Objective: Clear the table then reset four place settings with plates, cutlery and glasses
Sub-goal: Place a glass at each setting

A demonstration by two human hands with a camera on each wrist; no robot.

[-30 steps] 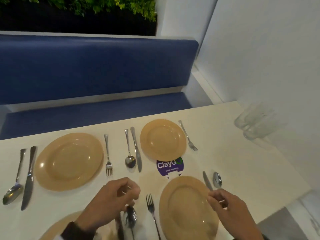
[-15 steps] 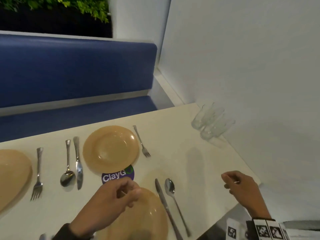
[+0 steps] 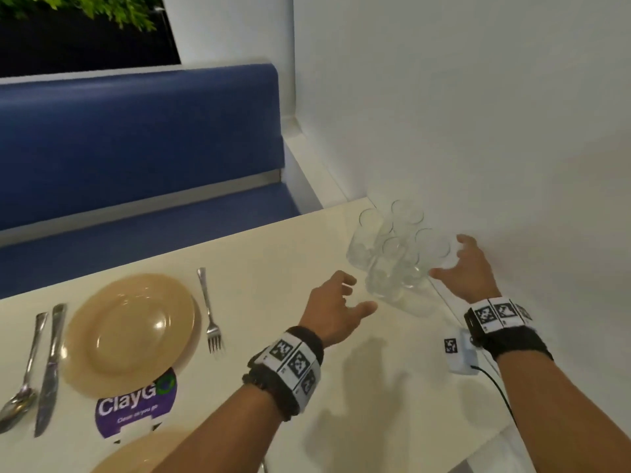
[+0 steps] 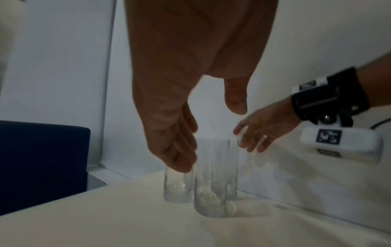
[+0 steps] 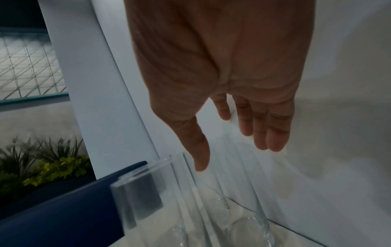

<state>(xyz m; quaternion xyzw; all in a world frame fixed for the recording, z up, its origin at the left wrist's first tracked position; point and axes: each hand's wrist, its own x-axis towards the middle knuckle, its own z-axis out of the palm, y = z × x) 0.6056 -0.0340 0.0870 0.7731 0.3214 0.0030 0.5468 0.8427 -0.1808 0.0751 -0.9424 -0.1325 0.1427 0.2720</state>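
Both hands spread beside the clear glasses (image 3: 392, 254).
The 4 glasses stand clustered at the bench (image 3: 273, 302) corner against the wall; the left hand (image 3: 333, 310) and right hand (image 3: 467, 268) flank them, fingers loose, grasping nothing. A plate (image 3: 129, 332) sits well apart.

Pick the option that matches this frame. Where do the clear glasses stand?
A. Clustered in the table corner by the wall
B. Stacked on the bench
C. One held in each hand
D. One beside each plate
A: the glasses stand bunched in the table corner against the wall, with the left hand and right hand open on either side, gripping none.
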